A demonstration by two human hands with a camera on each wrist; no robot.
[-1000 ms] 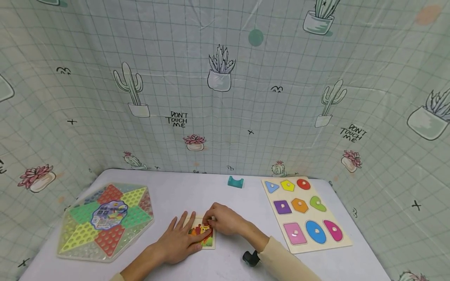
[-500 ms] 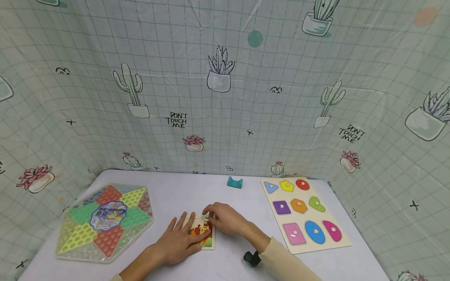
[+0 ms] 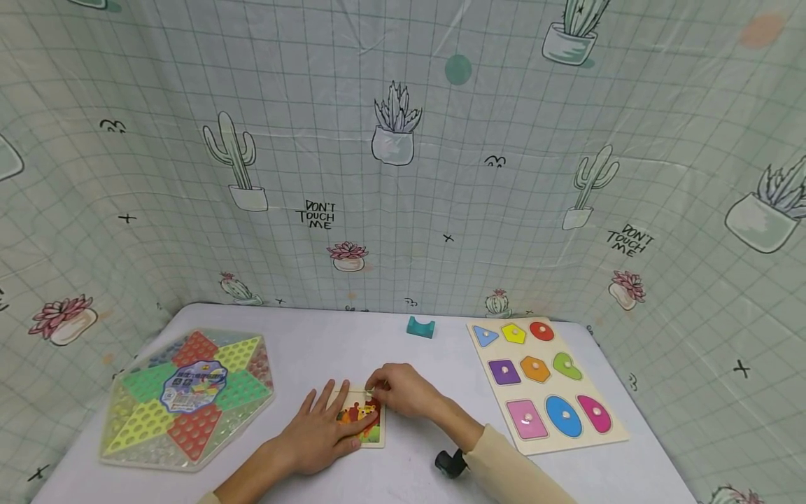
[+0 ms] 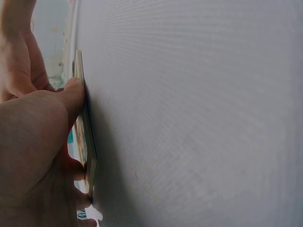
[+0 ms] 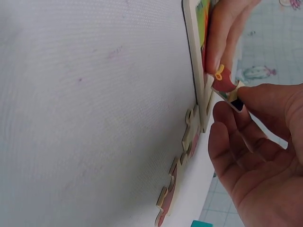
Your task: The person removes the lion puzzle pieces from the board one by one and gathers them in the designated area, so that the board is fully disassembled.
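A small wooden jigsaw puzzle (image 3: 375, 437) with a colourful animal picture lies at the table's front middle. My left hand (image 3: 315, 432) rests on it with fingers spread, covering its left part. In the left wrist view, the thumb lies along the edge of the puzzle's frame (image 4: 91, 163). Near the upper right corner, my right hand (image 3: 406, 392) pinches a jigsaw piece (image 5: 224, 84) between thumb and fingers. That piece is tilted over the frame, showing dark red with a yellow bow shape. Beyond the frame, loose jigsaw pieces (image 5: 169, 191) lie on the table, hidden by my right hand in the head view.
A hexagonal Chinese checkers set (image 3: 242, 360) lies at the left. At the right is a wooden peg puzzle (image 3: 497, 402) with several coloured shapes. A teal curved block (image 3: 420, 327) stands at the back, and a black object (image 3: 449, 463) sits beside my right forearm.
My right fingers have shifted slightly from over the picture to the puzzle's upper right corner, first reaching out, then drawing closer together. My left hand stays in place on the puzzle.
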